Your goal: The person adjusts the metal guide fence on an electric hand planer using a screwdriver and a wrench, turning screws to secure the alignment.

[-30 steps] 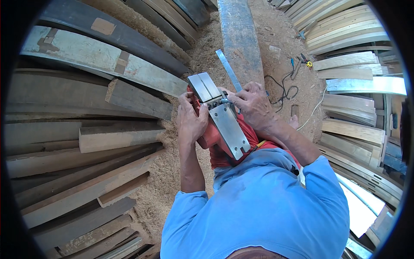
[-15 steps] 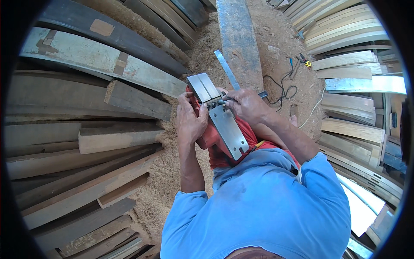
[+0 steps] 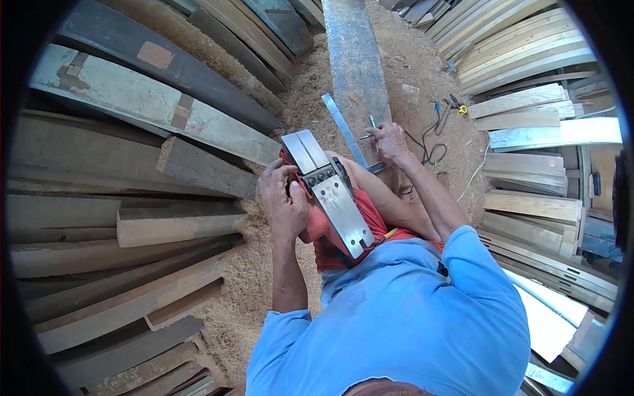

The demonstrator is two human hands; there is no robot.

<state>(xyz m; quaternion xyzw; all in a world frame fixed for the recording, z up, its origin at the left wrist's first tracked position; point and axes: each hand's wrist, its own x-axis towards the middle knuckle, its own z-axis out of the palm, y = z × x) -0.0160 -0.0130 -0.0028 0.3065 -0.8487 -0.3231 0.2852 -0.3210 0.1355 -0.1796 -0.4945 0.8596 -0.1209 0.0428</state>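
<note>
A red electric hand planer (image 3: 342, 211) lies upside down across my lap, its metal sole facing up. A row of bolts shows in the gap between the sole's two plates. My left hand (image 3: 284, 201) grips the planer's left side, fingers around its body. Beyond the planer to the right, my right hand (image 3: 391, 142) is closed on a small T-shaped metal wrench (image 3: 372, 123), clear of the planer. Beside that hand lies a try square (image 3: 343, 129) with a long metal blade, on a worn plank.
The worn plank (image 3: 356, 59) runs away from me over sawdust. Stacked timber (image 3: 178, 218) fills the left, and more boards (image 3: 528, 204) line the right. A black cable (image 3: 432, 142) and a yellow tape measure (image 3: 463, 109) lie on the floor. A yellow-handled tool (image 3: 389, 234) rests on my lap.
My right hand has moved away from the planer's bolts, forward and to the right, with the wrench in it. The bolts are now uncovered. My left hand stays on the planer.
</note>
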